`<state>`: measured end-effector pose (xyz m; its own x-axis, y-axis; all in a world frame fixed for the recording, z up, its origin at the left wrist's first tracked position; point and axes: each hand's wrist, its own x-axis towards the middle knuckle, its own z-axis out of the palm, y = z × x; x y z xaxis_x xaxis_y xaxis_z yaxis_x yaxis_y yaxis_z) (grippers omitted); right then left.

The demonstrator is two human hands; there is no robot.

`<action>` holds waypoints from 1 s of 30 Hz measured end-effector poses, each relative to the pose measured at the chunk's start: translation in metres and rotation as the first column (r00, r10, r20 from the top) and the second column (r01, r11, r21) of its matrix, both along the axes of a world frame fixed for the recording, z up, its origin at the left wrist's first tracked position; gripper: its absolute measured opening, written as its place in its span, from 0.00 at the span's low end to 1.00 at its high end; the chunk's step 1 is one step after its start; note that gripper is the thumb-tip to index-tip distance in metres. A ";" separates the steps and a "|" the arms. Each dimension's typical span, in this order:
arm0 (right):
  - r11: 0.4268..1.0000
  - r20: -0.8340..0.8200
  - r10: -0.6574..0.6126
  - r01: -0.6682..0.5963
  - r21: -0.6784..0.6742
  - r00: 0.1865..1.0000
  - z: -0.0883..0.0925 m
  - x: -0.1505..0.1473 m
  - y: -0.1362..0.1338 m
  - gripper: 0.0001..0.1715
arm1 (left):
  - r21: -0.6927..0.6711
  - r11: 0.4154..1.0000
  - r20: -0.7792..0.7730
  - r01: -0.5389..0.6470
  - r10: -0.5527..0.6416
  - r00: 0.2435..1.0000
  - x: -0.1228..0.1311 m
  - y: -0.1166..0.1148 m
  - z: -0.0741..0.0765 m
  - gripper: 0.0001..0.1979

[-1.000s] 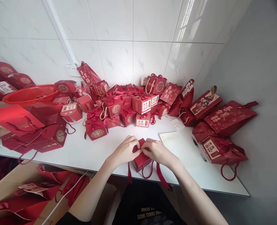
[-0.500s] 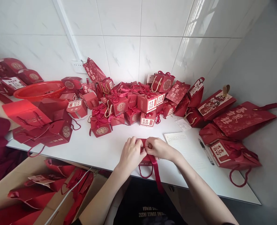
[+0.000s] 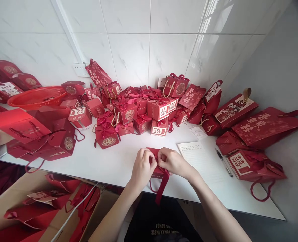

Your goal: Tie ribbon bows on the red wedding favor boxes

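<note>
A small red gift box [image 3: 156, 172] sits at the front edge of the white table [image 3: 108, 164], mostly covered by my hands. My left hand [image 3: 143, 167] and my right hand [image 3: 171, 161] meet on top of it, each pinching the red ribbon [image 3: 162, 186]. One ribbon end hangs down over the table edge, and a red cord loop [image 3: 153, 188] hangs beside it.
A heap of red gift boxes [image 3: 138, 111] and red paper bags [image 3: 264, 126] lines the tiled wall. A lined paper sheet [image 3: 199, 159] and a pen [image 3: 223, 162] lie right of my hands. A red basket [image 3: 36, 97] sits at the left. Cardboard cartons with more bags [image 3: 40, 201] stand below.
Two ribbon tails hung apart a second ago; now they are gathered into one tail. My hands have closed tighter together on top of the box.
</note>
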<state>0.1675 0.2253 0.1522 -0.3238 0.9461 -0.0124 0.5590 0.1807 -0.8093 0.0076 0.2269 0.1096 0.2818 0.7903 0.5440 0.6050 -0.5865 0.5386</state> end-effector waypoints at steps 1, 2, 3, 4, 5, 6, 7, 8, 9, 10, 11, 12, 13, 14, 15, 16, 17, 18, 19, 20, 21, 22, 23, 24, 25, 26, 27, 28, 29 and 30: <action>1.000 -0.012 -0.003 0.003 0.007 1.000 -0.001 0.001 0.000 0.08 | -0.011 1.000 0.036 0.002 -0.001 0.999 0.000 0.000 -0.001 0.06; 1.000 -0.026 0.001 0.000 0.005 1.000 -0.002 0.002 0.000 0.08 | -0.024 1.000 0.058 0.008 -0.007 0.998 0.000 0.000 -0.001 0.07; 1.000 -0.045 0.008 -0.008 -0.010 0.999 -0.003 0.003 -0.001 0.07 | -0.040 0.999 0.063 0.019 -0.016 0.998 0.000 0.001 -0.001 0.07; 0.999 -0.069 0.015 -0.018 -0.036 0.998 -0.005 0.004 -0.001 0.05 | -0.058 0.998 0.054 0.033 -0.030 0.998 -0.001 0.001 0.000 0.07; 0.998 -0.096 0.018 -0.025 -0.066 0.995 -0.006 0.004 -0.001 0.04 | -0.079 0.996 0.038 0.049 -0.046 0.998 -0.002 0.002 0.002 0.08; 0.995 -0.125 0.018 -0.030 -0.096 0.992 -0.008 0.005 -0.002 0.03 | -0.102 0.993 0.017 0.065 -0.063 0.998 -0.003 0.002 0.003 0.08; 0.992 -0.152 0.014 -0.033 -0.123 0.988 -0.010 0.005 -0.002 0.03 | -0.120 0.990 -0.002 0.079 -0.080 0.997 -0.003 0.003 0.005 0.08; 0.989 -0.177 0.008 -0.035 -0.145 0.984 -0.012 0.005 -0.002 0.02 | -0.132 0.987 -0.013 0.090 -0.093 0.996 -0.004 0.004 0.007 0.08; 0.986 -0.198 0.002 -0.034 -0.162 0.980 -0.014 0.005 -0.002 0.02 | -0.135 0.986 -0.013 0.096 -0.098 0.995 -0.004 0.005 0.007 0.08; 0.984 -0.214 -0.004 -0.034 -0.174 0.977 -0.016 0.005 -0.002 0.02 | -0.126 0.988 -0.001 0.095 -0.095 0.995 -0.003 0.005 0.007 0.07; 0.983 -0.226 -0.009 -0.033 -0.182 0.974 -0.017 0.005 -0.002 0.02 | -0.105 0.991 0.023 0.083 -0.081 0.996 -0.002 0.005 0.007 0.07; 0.982 -0.236 -0.015 -0.030 -0.187 0.972 -0.018 0.005 -0.002 0.02 | -0.079 0.995 0.057 0.060 -0.056 0.997 -0.001 0.004 0.005 0.06; 0.982 -0.237 -0.021 -0.024 -0.186 0.971 -0.018 0.004 -0.003 0.03 | -0.056 0.998 0.095 0.028 -0.022 0.995 0.001 0.003 0.004 0.06; 0.984 -0.228 -0.028 -0.014 -0.179 0.973 -0.017 0.004 -0.003 0.03 | -0.042 0.999 0.129 -0.008 0.014 0.992 0.003 0.003 0.002 0.06; 0.986 -0.210 -0.031 -0.005 -0.167 0.977 -0.016 0.004 -0.004 0.04 | -0.037 0.998 0.156 -0.043 0.048 0.987 0.004 0.002 0.001 0.06; 0.988 -0.186 -0.031 0.002 -0.154 0.982 -0.015 0.003 -0.004 0.05 | -0.041 0.997 0.172 -0.072 0.078 0.982 0.005 0.002 0.001 0.06; 0.990 -0.159 -0.029 0.006 -0.142 0.987 -0.013 0.003 -0.005 0.06 | -0.051 0.994 0.176 -0.092 0.100 0.979 0.006 0.003 0.001 0.06; 0.991 -0.133 -0.024 0.006 -0.133 0.991 -0.011 0.002 -0.006 0.06 | -0.064 0.993 0.164 -0.104 0.113 0.980 0.006 0.004 0.002 0.06; 0.992 -0.113 -0.017 0.002 -0.126 0.993 -0.009 0.002 -0.006 0.07 | -0.079 0.991 0.138 -0.106 0.116 0.984 0.006 0.005 0.004 0.05; 0.993 -0.098 -0.009 -0.003 -0.118 0.995 -0.007 0.002 -0.006 0.07 | -0.095 0.990 0.098 -0.103 0.113 0.989 0.006 0.007 0.006 0.05; 0.994 -0.084 -0.002 -0.007 -0.106 0.996 -0.006 0.002 -0.006 0.08 | -0.110 0.989 0.050 -0.098 0.104 0.993 0.006 0.009 0.008 0.05; 0.996 -0.071 0.005 -0.011 -0.091 0.997 -0.005 0.002 -0.005 0.09 | -0.123 0.988 0.004 -0.093 0.094 0.996 0.006 0.010 0.010 0.04; 0.997 -0.056 0.011 -0.015 -0.073 0.998 -0.004 0.002 -0.004 0.09 | -0.126 0.988 -0.026 -0.090 0.088 0.996 0.006 0.011 0.012 0.04; 0.999 -0.032 0.020 -0.021 -0.050 0.999 -0.004 0.002 -0.003 0.09 | -0.116 0.989 -0.036 -0.091 0.087 0.996 0.007 0.011 0.012 0.04; 0.999 -0.002 0.024 -0.024 -0.021 1.000 -0.004 0.002 -0.002 0.10 | -0.097 0.991 -0.024 -0.093 0.092 0.996 0.008 0.010 0.012 0.04; 1.000 0.031 0.025 -0.025 0.010 0.999 -0.004 0.002 -0.001 0.09 | -0.075 0.993 0.005 -0.094 0.095 0.995 0.008 0.009 0.011 0.05; 0.999 0.061 0.021 -0.024 0.040 0.998 -0.004 0.001 -0.001 0.09 | -0.059 0.994 0.046 -0.093 0.096 0.994 0.009 0.009 0.010 0.06; 0.997 0.086 0.013 -0.019 0.069 0.996 -0.005 0.001 -0.001 0.08 | -0.053 0.995 0.094 -0.090 0.095 0.991 0.009 0.008 0.008 0.07; 0.996 0.103 0.004 -0.014 0.091 0.995 -0.005 0.000 -0.001 0.07 | -0.061 0.994 0.146 -0.091 0.099 0.984 0.009 0.009 0.007 0.08; 0.994 0.114 -0.002 -0.010 0.105 0.993 -0.006 0.000 -0.001 0.07 | -0.089 0.991 0.203 -0.097 0.113 0.973 0.008 0.010 0.006 0.09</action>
<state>0.1674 0.2239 0.1462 -0.3295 0.9428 0.0497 0.6455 0.2634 -0.7169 0.0151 0.2364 0.1154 0.0830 0.8516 0.5175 0.5314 -0.4772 0.7000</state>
